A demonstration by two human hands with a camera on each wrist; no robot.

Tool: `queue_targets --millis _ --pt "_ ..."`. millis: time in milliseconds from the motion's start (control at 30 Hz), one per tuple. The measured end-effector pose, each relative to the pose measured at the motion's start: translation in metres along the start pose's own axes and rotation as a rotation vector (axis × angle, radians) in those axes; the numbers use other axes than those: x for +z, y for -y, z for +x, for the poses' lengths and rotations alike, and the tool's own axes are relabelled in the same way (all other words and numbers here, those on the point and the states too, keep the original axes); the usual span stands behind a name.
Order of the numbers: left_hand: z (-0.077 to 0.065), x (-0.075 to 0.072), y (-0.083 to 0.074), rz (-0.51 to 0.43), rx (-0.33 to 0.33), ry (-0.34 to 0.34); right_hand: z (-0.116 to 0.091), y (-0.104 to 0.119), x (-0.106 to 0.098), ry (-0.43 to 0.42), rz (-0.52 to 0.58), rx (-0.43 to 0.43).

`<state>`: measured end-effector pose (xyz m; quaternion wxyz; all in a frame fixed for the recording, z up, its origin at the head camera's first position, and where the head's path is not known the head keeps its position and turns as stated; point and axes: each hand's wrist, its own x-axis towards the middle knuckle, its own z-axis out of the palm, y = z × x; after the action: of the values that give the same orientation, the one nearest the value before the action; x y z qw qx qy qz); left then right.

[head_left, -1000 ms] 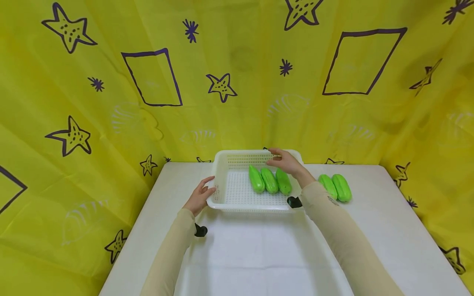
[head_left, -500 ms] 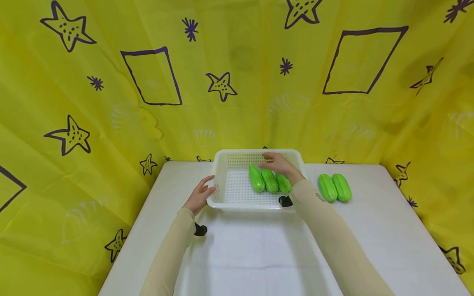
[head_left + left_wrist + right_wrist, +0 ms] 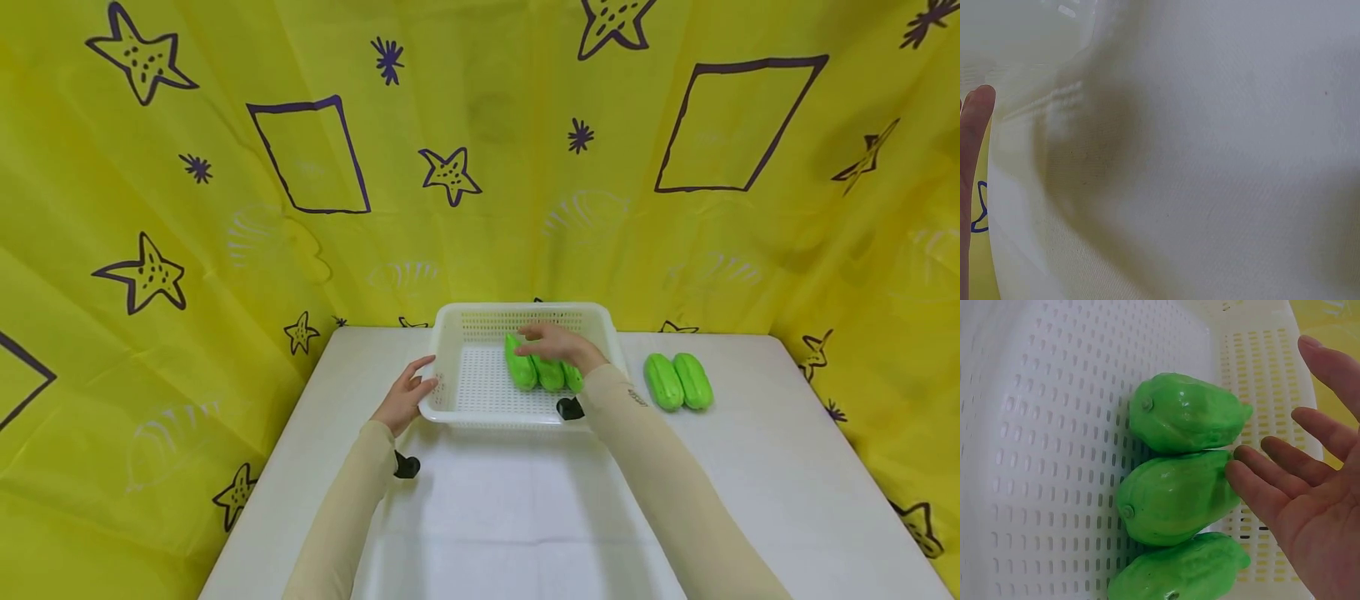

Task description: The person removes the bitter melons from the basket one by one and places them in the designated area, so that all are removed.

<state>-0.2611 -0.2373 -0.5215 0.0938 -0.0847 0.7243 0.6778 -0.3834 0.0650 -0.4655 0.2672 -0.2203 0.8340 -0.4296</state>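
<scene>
A white perforated plastic basket (image 3: 480, 419) stands at the back of the table. Inside it, on the right, three green papayas (image 3: 1179, 500) lie side by side. My left hand (image 3: 401, 402) rests against the basket's left rim, thumb and fingers spread; in the left wrist view only a straight digit (image 3: 977, 125) and part of another show. Over the papayas hovers my right hand (image 3: 558, 343), fingers apart and holding nothing. In the right wrist view its lowest fingertip overlaps the middle papaya's narrow end; contact is unclear.
Two more green papayas (image 3: 678, 382) lie together on the white table (image 3: 495, 508), right of the basket. A yellow curtain (image 3: 495, 242) with starfish drawings hangs close behind the basket and along both sides.
My right hand has moved left and slightly down, from the basket's right side to over the papayas. The left hand, basket and papayas keep their places.
</scene>
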Motion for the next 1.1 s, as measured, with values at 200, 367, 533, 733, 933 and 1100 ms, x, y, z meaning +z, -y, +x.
queue_targets --millis 200,367,533,733,933,1100 --pt "-0.001 0.0 0.0 0.008 -0.006 -0.004 0.002 0.004 0.004 0.031 0.015 0.013" --pt "-0.001 -0.001 0.0 0.001 0.006 0.001 0.006 0.005 0.009 0.059 0.086 0.01" --pt "0.0 0.0 0.001 -0.001 0.007 -0.006 0.01 0.005 0.013 0.061 0.135 0.025" --pt "-0.001 -0.001 0.001 0.003 0.005 -0.006 0.012 0.005 0.015 0.047 0.148 0.026" --pt "-0.001 -0.001 0.0 0.0 0.002 -0.011 0.011 0.005 0.016 0.061 0.129 0.048" --pt "-0.001 0.0 0.0 -0.002 -0.01 -0.01 0.011 0.008 0.02 0.058 0.079 0.056"
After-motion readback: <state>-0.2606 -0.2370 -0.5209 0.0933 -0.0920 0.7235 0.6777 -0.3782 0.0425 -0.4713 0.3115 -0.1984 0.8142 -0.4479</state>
